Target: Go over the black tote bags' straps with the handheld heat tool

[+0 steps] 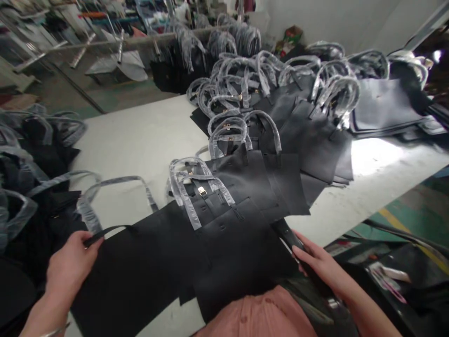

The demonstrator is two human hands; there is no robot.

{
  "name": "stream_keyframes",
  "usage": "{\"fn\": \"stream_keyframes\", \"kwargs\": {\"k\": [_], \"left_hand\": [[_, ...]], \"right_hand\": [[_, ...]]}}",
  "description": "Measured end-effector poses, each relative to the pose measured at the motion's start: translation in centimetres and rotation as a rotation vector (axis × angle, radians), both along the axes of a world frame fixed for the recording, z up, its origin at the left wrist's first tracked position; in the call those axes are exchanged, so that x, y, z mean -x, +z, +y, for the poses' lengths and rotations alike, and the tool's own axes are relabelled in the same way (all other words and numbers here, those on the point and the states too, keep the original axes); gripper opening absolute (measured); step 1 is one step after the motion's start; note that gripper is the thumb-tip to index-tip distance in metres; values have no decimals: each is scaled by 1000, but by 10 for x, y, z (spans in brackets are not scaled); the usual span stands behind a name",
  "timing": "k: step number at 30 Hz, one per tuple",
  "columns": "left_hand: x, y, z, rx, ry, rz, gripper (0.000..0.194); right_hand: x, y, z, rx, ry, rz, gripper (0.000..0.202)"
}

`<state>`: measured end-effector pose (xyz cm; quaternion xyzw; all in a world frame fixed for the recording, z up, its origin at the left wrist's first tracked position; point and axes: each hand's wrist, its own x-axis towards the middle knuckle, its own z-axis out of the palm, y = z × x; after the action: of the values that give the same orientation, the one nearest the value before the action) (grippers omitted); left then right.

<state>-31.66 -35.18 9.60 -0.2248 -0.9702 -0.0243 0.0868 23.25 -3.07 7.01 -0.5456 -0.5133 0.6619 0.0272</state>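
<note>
My left hand (72, 262) is closed in a pinch on a thin black strap (117, 228) that arches over the upper edge of a flat black bag panel (140, 267). A plastic-wrapped handle (115, 180) rises from that panel just behind the hand. At the right, my right hand (315, 257) is closed around a long black leather strip (286, 231), which runs down beside my body; its lower end is hard to make out. Between my hands lies another black leather bag piece (242, 243), partly over the first, with wrapped handles (189, 206) and a gold-coloured buckle (202, 191).
Many black bag pieces (308, 135) with wrapped handles overlap across the pale table (140, 126). More handled pieces (31, 173) are heaped at the left. Others hang on a rail (140, 43) behind. A dark container with small items (389, 281) stands at the lower right.
</note>
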Motion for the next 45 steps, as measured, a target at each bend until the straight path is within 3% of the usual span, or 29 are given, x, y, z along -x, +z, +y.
{"fn": "stream_keyframes", "kwargs": {"k": [1,3,5,7,9,11,13,15,18,25,32,37,41,45], "left_hand": [[-1,-2,-1,24,37,65,45],[-28,-10,16,-8,11,142,44],[-83,-28,52,-173,-255,97,38],[-151,-54,93,-304,-543,-83,29],[-212,-82,126,-291,-777,-205,27],[-254,-106,142,-227,-900,-239,34],[-274,-121,145,-196,-918,-243,42],[-277,-127,142,-191,-911,-252,47],[-273,-123,139,-186,-913,-265,50],[-278,-115,144,-195,-855,-269,46],[-279,-116,143,-232,-861,-237,44],[-283,-121,135,-374,-868,-221,22],[-284,-119,133,-349,-942,-275,15],[-282,-114,133,-341,-932,-275,15]], "right_hand": [[10,1,3,0,25,5,75],[31,2,11,-2,69,12,70],[53,4,22,2,96,27,65],[74,6,34,21,110,46,59],[91,9,47,56,126,50,51],[104,10,59,92,143,39,44],[113,11,70,117,158,29,38],[122,10,79,130,171,32,32],[134,8,87,129,186,52,28],[133,11,85,109,218,29,38],[154,18,72,-155,94,45,52],[128,28,48,-52,329,24,58],[133,15,28,52,393,-44,58],[164,7,29,-184,325,-49,58]]}}
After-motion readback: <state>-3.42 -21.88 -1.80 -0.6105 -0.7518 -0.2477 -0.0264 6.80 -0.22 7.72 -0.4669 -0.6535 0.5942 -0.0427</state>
